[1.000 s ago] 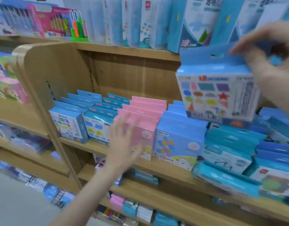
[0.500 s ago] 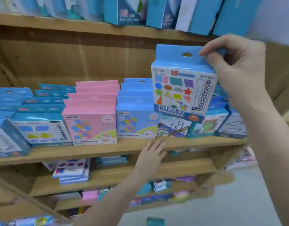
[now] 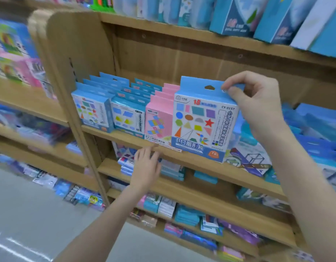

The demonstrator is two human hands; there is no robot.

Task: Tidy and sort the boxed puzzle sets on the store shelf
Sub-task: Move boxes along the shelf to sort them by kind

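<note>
My right hand (image 3: 256, 104) pinches the top hang tab of a light blue shapes puzzle box (image 3: 201, 120) and holds it upright in front of the wooden shelf (image 3: 201, 167). Behind it stand rows of boxes: matching blue shapes boxes (image 3: 91, 110) at the far left, teal boxes (image 3: 128, 116), then pink boxes (image 3: 157, 118). My left hand (image 3: 146, 167) rests below, fingers spread, touching the shelf's front edge under the pink row.
A jumble of blue boxes (image 3: 315, 129) lies on the right of the same shelf. A wooden side panel (image 3: 72, 44) bounds the shelf on the left. More boxes fill the top shelf (image 3: 239, 16) and lower shelves (image 3: 191, 214). Grey floor (image 3: 31, 224) lies below left.
The view has swung back left. The held box now hangs over the pink and blue rows, lower than before. My left hand stays at the shelf's front edge.
</note>
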